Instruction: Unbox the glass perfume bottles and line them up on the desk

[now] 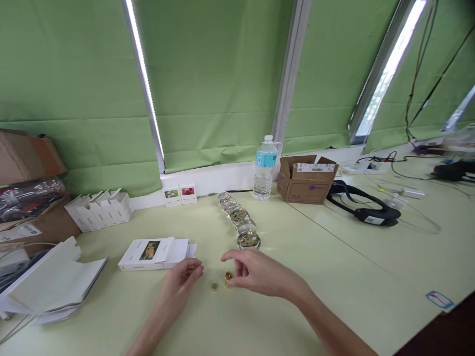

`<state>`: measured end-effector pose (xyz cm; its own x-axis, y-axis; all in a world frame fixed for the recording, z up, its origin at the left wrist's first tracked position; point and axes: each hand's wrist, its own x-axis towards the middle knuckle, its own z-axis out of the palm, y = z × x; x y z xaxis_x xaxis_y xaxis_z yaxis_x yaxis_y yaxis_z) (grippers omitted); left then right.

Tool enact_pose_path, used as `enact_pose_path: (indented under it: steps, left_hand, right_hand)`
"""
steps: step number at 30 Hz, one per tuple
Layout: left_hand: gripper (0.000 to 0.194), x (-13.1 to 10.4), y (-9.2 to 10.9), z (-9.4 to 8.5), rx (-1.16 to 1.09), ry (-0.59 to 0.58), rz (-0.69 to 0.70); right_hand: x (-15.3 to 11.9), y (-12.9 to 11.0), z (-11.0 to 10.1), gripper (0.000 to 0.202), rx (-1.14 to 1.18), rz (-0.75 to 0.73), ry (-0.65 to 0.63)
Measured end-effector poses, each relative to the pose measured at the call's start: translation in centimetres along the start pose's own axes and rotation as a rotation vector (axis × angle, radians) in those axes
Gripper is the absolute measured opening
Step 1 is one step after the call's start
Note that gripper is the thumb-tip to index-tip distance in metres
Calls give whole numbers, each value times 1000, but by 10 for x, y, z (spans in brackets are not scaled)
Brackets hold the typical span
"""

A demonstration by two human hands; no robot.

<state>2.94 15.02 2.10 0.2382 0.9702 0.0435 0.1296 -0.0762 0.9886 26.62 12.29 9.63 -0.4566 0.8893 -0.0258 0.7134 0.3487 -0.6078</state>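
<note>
My right hand [256,272] reaches over the table with index finger and thumb spread apart. By its thumb tip stands a shiny gold cap [227,280]; whether they touch I cannot tell. A smaller gold piece [214,287] lies to the left of that cap. My left hand [180,283] rests at the near right corner of a white picture box [150,253], its fingers curled in towards the thumb and no object showing in them. Beyond my right hand, several round clear glass bottles [248,241] with gold necks run in a row away from me.
Behind the row stand a water bottle [264,170] and an open cardboard box [307,180]. A black headset [371,210] lies to the right. Two small picture boxes [180,195], white cartons [100,210], opened white packaging [55,287] and stacked boxes [29,158] occupy the left.
</note>
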Motion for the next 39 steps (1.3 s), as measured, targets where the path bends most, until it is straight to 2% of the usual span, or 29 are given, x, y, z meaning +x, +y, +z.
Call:
enact_pose_path:
  steps: [5,13,16,19,24,27,29,32,36,39]
  left_hand:
    - [33,-1,4,0,53,-7,5]
    - [32,-1,2,0,76,-4,20]
    - [31,0,1,0,91,-4,25]
    - [31,0,-1,0,89,-2,34]
    - [28,0,-5,0,80,-9,73]
    - [27,-1,-3,-1,89,-16,82]
    - [27,-1,-2,-1,93,-20,82]
    - [27,-1,-1,-1,103,-17,74]
    - [28,0,-6,-1,98,-19,64]
    - [28,1,-8,-1,101,-16,65]
  right_hand:
    - [2,-7,18,23,-260,-38,96]
    - [6,11,9,26,-476,123,165]
    - [6,13,6,29,-519,136,235]
    - [4,8,7,34,-510,77,275]
    - [4,-10,33,22,-395,-155,124]
    - [7,-17,54,21,-435,-197,78]
    - [9,-17,60,23,-487,-197,62]
    - [9,-11,53,26,-490,-168,39]
    - [5,1,33,22,-432,-11,41]
    - [3,4,30,20,-471,52,51]
